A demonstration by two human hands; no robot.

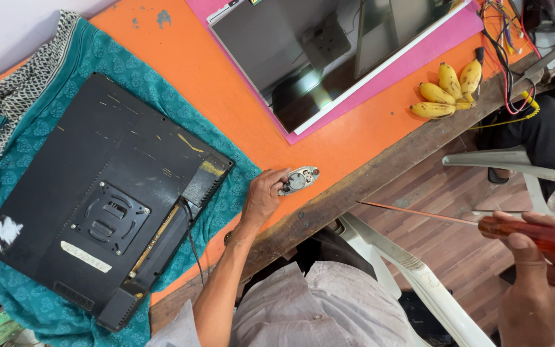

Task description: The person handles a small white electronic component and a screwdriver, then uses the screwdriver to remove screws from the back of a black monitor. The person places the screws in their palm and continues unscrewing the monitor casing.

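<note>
Leftmost, a black flat monitor back point(101, 199) lies on teal cloth point(220, 193). At centre, the left hand point(261, 196) pinches a small silver metal part point(298, 180) near the orange desk point(226, 96) edge, where it could slip off. Lower right, the right hand point(534, 241) grips an orange-handled screwdriver point(534, 234).

An orange-topped wooden table point(239, 96) carries a black flat monitor point(107, 193) lying face down on a teal patterned cloth point(117, 64). A bare display panel point(329, 51) with a white frame rests on a pink sheet point(419, 48). A bunch of yellow bananas point(448, 90) lies near the table edge, beside a tangle of coloured wires point(505, 51); white plastic chairs point(419, 276) stand on the floor.
</note>
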